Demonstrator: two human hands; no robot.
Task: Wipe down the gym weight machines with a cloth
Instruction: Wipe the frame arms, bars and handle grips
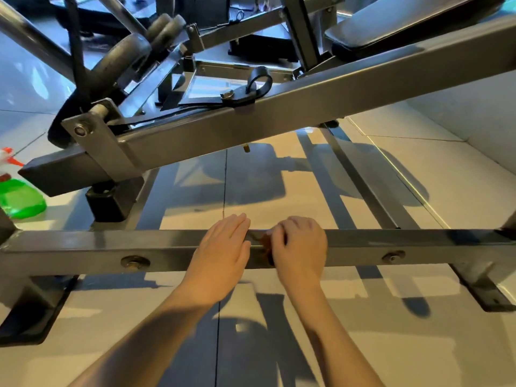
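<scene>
Spray bottle [21, 199], green with a red-and-white trigger, stands on the floor tiles at the far left. It is well apart from both hands.

Crossbar [111, 247]: a square steel tube, low over the floor. Its long axis runs left to right across the whole view. One bolt [135, 262] sits on the near face toward the left end, a second bolt [393, 256] toward the right end.

Left hand [223, 247] lies flat on the top face at about mid-length. The fingers are straight and together and hold nothing.

Cloth [264, 241] is just right of that hand, in the gap between the two. Only a small brownish fold shows, on the top face and over the near edge. The rest is hidden, so its extent cannot be told.

Right hand [300, 245] is touching the cloth, with the fingers curled over the bar's far edge. It appears to grip the cloth against the steel.

Judgement: the wipe has to travel along the tube's length. The left hand sits directly in the leftward path. The run rightward to the second bolt is open. The right hand is the working one, and the left looks like a brace.
</scene>
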